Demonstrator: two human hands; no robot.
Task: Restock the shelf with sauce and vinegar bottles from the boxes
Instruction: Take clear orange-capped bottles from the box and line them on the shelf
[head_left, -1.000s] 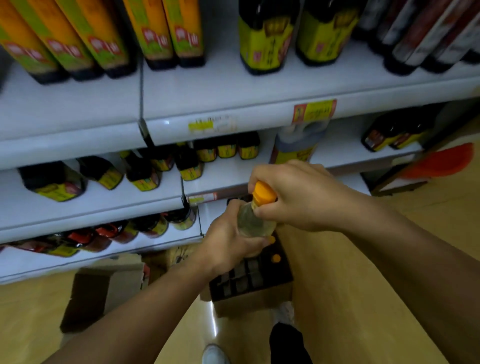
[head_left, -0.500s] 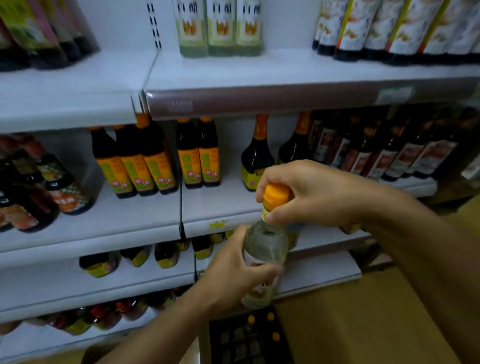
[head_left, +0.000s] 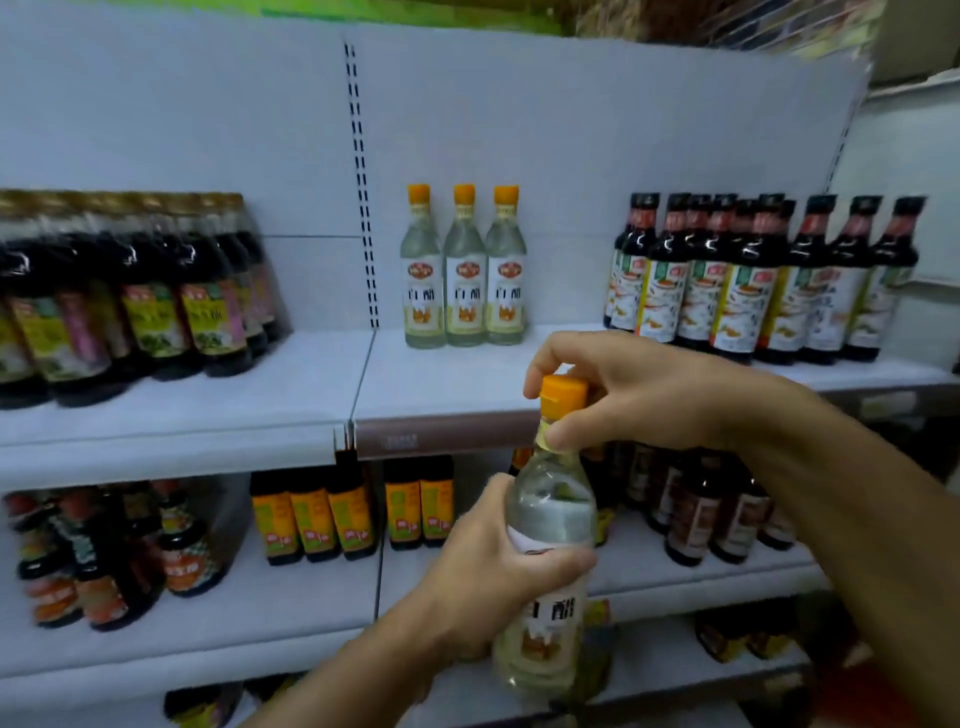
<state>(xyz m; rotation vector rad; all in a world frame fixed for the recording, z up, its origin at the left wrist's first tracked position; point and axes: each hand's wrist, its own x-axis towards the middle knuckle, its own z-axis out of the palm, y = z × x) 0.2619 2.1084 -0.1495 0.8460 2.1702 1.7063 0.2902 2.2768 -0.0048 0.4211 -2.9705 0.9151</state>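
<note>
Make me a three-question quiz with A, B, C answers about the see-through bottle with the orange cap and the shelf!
1. Where do the matching clear bottles stand?
A. top shelf, middle
B. on the floor
C. in a basket

2. How many of them stand there?
A. one
B. three
C. six

3. How is the clear bottle held?
A. left hand only
B. lying on the shelf
C. both hands

Answers:
A, they stand on the top shelf between two groups of dark bottles.
B, three orange caps show in a row.
C, the left hand grips its body while the right hand holds its neck just under the cap.
</note>
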